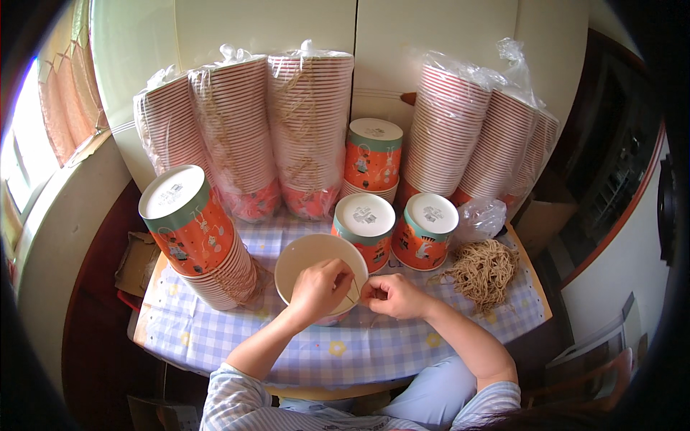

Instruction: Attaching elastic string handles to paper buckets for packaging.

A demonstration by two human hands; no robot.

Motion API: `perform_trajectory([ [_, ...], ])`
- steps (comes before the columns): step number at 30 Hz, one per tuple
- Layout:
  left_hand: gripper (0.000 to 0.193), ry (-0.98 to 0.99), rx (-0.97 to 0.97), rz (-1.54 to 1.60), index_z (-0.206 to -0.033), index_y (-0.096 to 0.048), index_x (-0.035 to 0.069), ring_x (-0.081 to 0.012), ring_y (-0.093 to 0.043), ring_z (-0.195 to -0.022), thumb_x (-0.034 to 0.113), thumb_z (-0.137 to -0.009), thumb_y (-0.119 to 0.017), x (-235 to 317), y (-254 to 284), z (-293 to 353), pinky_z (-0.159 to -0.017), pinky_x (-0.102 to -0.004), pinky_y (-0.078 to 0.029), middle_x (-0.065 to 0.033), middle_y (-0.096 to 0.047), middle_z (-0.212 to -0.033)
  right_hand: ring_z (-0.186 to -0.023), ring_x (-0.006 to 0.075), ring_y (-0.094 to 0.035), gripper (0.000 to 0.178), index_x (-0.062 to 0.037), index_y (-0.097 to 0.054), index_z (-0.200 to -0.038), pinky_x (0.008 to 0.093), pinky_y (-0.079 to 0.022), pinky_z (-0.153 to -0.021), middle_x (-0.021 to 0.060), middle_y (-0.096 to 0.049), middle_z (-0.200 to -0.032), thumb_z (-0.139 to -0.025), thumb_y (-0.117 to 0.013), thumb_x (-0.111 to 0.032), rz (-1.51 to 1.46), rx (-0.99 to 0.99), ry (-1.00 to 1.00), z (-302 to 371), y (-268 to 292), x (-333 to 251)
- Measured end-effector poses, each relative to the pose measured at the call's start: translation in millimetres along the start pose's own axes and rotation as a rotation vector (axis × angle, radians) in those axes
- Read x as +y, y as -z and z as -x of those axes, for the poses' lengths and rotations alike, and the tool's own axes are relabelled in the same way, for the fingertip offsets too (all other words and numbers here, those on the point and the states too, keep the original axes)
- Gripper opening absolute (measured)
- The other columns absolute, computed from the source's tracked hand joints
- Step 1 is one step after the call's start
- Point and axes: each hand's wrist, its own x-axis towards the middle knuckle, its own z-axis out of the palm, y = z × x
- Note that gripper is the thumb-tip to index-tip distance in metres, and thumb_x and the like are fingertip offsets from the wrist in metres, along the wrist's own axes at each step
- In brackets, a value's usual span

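Observation:
An open paper bucket (293,260) stands upright at the middle of the table, its white inside showing. Over its near rim, my left hand (323,287) is closed in a pinch on a thin tan cord (353,293). The cord runs at the bucket's right rim, between my two hands. My right hand (394,296) is closed at that same rim, fingertips pinched on the cord. Part of the cord is hidden by my fingers. To the right lies a tangled heap of tan cord (485,274).
Two upside-down orange and green buckets (363,215) (431,215) stand behind mine. A leaning bucket stack (188,223) with cords on its side is at left. Tall plastic-wrapped stacks (309,129) (449,122) and another bucket stack (373,154) line the back. A checked cloth (287,355) covers the table.

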Motion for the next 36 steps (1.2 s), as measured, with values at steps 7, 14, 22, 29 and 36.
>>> perform_trajectory([
  [7,0.029,-0.112,-0.151,-0.249,-0.086,-0.056,0.005,-0.0274,-0.055,-0.087,0.025,-0.068,-0.069,16.6,22.4,6.0,-0.069,-0.0383,-0.046,-0.0082,-0.057,-0.090,-0.065,0.0087,-0.055,0.012,-0.0009,-0.058,-0.082,0.0268,-0.046,-0.061,0.0051,-0.061,-0.071,-0.074,-0.059,-0.010,0.085,0.074,-0.040,5.5,1.8,5.2],
  [14,0.024,-0.188,-0.399,-0.599,-0.081,-0.060,0.009,-0.0227,-0.054,-0.088,0.026,-0.066,-0.068,12.5,28.5,16.8,-0.070,-0.0369,-0.046,-0.0051,-0.057,-0.086,-0.068,0.0100,-0.057,0.015,-0.0017,-0.058,-0.084,0.0266,-0.046,-0.064,0.0054,-0.062,-0.074,-0.076,-0.059,-0.014,0.078,0.011,-0.106,10.1,-1.0,4.1],
  [22,0.010,-0.141,-0.184,-0.672,-0.072,-0.058,0.010,-0.0209,-0.052,-0.091,0.012,-0.064,-0.064,-7.4,42.8,32.1,-0.078,-0.0372,-0.040,-0.0019,-0.056,-0.084,-0.060,0.0113,-0.056,0.019,-0.0001,-0.059,-0.087,0.0270,-0.046,-0.058,0.0056,-0.064,-0.077,-0.080,-0.057,-0.017,-0.046,-0.127,-0.265,8.0,-27.7,3.0],
  [29,0.019,-0.136,0.252,-0.574,-0.081,-0.057,0.009,-0.0245,-0.051,-0.089,0.006,-0.063,-0.063,-6.8,26.6,77.2,-0.076,-0.0376,-0.039,-0.0046,-0.054,-0.085,-0.059,0.0084,-0.054,0.025,-0.0011,-0.061,-0.089,0.0251,-0.045,-0.056,0.0036,-0.064,-0.078,-0.082,-0.058,-0.025,-0.077,-0.324,-0.341,7.8,-45.2,24.6],
  [36,0.012,0.381,0.122,0.290,-0.089,-0.063,0.004,-0.0162,-0.057,-0.077,0.009,-0.078,-0.061,-18.2,-29.8,136.0,-0.064,-0.0248,-0.043,-0.0069,-0.060,-0.083,-0.062,0.0073,-0.053,0.022,-0.0027,-0.061,-0.088,0.0235,-0.044,-0.058,0.0012,-0.062,-0.076,-0.082,-0.058,-0.024,-0.144,-0.323,-0.311,8.2,-59.5,27.8],
])
